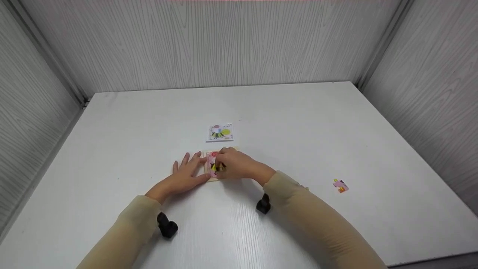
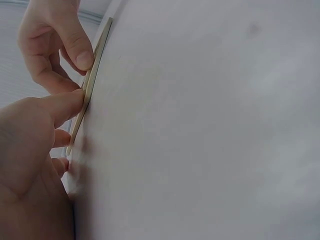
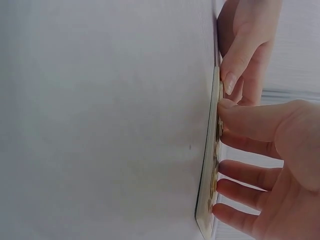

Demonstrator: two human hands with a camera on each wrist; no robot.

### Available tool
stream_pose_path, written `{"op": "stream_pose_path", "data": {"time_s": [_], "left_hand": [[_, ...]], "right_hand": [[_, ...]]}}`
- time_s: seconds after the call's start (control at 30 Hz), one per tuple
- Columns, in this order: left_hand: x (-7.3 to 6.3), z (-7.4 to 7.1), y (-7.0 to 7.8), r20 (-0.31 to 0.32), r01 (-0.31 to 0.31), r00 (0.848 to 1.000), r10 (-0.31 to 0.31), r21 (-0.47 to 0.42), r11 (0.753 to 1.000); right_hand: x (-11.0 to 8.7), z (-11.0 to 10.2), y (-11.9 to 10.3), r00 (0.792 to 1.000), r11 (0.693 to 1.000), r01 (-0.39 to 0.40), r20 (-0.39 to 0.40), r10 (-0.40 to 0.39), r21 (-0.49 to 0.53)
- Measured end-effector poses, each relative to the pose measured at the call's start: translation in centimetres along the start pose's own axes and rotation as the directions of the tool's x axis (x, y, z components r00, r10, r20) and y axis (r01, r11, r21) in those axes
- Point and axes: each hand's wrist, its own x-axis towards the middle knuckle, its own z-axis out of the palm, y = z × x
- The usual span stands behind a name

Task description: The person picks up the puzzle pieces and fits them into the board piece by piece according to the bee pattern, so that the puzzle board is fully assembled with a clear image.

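A small wooden jigsaw board (image 1: 210, 179) with a bee picture on pink lies on the table, partly hidden by the hands. My left hand (image 1: 185, 178) is spread at its left side, thumb and forefinger touching that edge. From the right, my right hand (image 1: 238, 164) reaches over the board with its fingers pointing down. In the right wrist view, the right thumb and fingertips (image 3: 230, 167) press on the pieces in the board (image 3: 205, 192). The left wrist view shows the left thumb (image 2: 67, 106) against the board's near edge.
Behind the board lies a square picture card (image 1: 219, 132) with a similar bee. A loose pink and yellow jigsaw piece (image 1: 340, 185) sits off to the right on the white table (image 1: 298, 123). Grey wood-grain panels (image 1: 224, 45) stand at the back and sides.
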Motion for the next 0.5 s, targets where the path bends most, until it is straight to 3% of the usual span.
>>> {"op": "stream_pose_path", "data": {"time_s": [0.27, 0.5], "left_hand": [[0.08, 0.10, -0.03, -0.011, 0.005, 1.000, -0.005, -0.004, 1.000], [0.10, 0.18, -0.09, -0.016, -0.007, 1.000, 0.007, -0.007, 1.000]], "right_hand": [[-0.19, 0.04, 0.03, 0.999, 0.999, 0.040, -0.031, -0.040, -0.008], [-0.26, 0.09, 0.06, 1.000, 1.000, 0.018, -0.020, -0.018, 0.006]]}}
